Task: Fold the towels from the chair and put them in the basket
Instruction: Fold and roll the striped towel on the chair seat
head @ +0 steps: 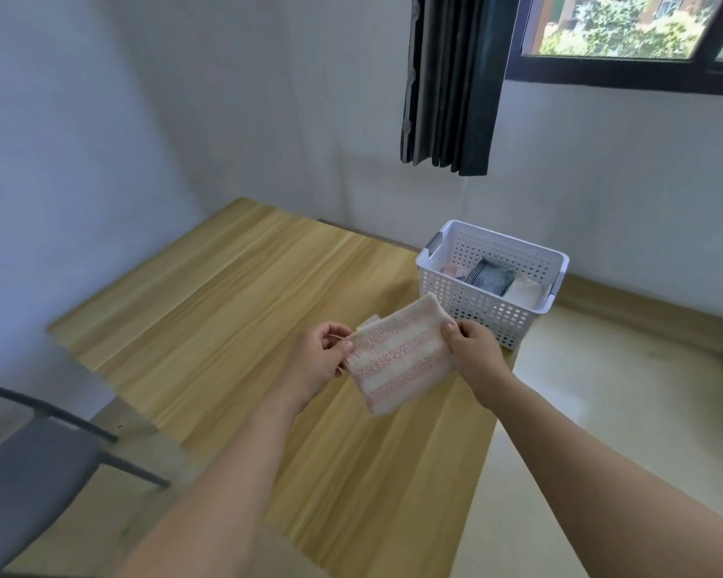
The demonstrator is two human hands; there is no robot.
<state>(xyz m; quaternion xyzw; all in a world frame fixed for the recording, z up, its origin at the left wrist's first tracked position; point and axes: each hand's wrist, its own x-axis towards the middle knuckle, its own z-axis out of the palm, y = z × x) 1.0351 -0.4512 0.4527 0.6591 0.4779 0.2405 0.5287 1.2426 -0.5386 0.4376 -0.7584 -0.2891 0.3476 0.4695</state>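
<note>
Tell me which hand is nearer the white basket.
Right. The right hand pinches the striped towel's edge just in front of the white basket; the left hand holds the towel's opposite edge, farther from it.

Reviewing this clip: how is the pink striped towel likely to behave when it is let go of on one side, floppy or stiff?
Probably floppy: the pink striped towel sags at its lower corner though the left hand and right hand pinch its edges. It looks light, as fingertip pinches carry it. Its nubby weave suggests it is unlikely to slip.
</note>
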